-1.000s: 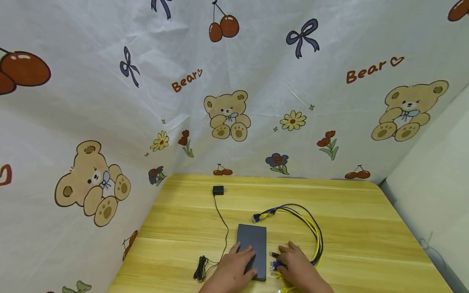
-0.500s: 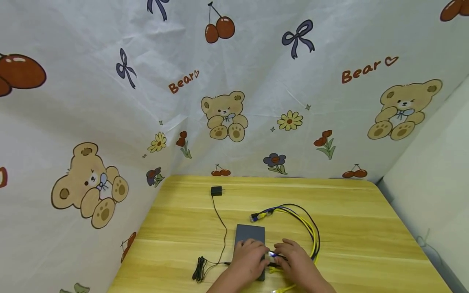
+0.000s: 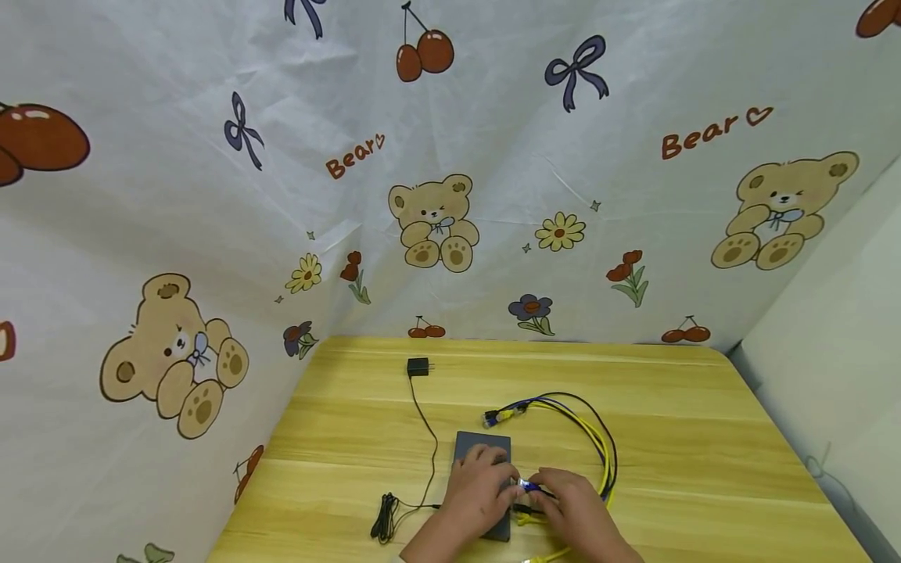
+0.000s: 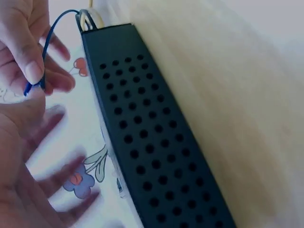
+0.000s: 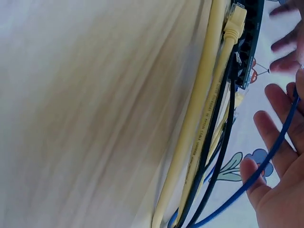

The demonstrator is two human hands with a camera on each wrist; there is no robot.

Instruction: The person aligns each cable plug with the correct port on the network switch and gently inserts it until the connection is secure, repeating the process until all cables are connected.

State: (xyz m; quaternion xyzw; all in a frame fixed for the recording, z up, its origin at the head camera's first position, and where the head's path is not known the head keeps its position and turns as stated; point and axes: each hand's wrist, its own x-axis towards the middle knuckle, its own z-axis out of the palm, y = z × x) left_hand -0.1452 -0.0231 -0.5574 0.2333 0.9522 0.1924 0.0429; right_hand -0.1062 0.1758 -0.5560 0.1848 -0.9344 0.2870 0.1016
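Observation:
A dark network switch (image 3: 470, 443) lies flat on the wooden table, its perforated side in the left wrist view. My left hand (image 3: 473, 489) is over the switch and partly hides it. At its right edge, my right hand (image 3: 573, 504) pinches a blue network cable (image 5: 251, 183) just behind the plug (image 3: 524, 485). The left thumb and index fingertip meet at the plug's clear end, with the other left fingers spread. From the plug, the blue cable runs back past the right palm. Black and yellow network cables (image 5: 202, 123) lie beside the switch's port side.
A black power adapter (image 3: 418, 367) lies farther back, its thin cord leading to a tied coil (image 3: 383, 518) left of the switch. Other ends of the cables (image 3: 496, 418) curve round behind the switch. A bear-print cloth (image 3: 436, 297) hangs along the table's back and left.
My left hand has come off the left part of the switch toward its right edge. My right hand has lifted the blue cable's plug from the others, and both hands now meet at it.

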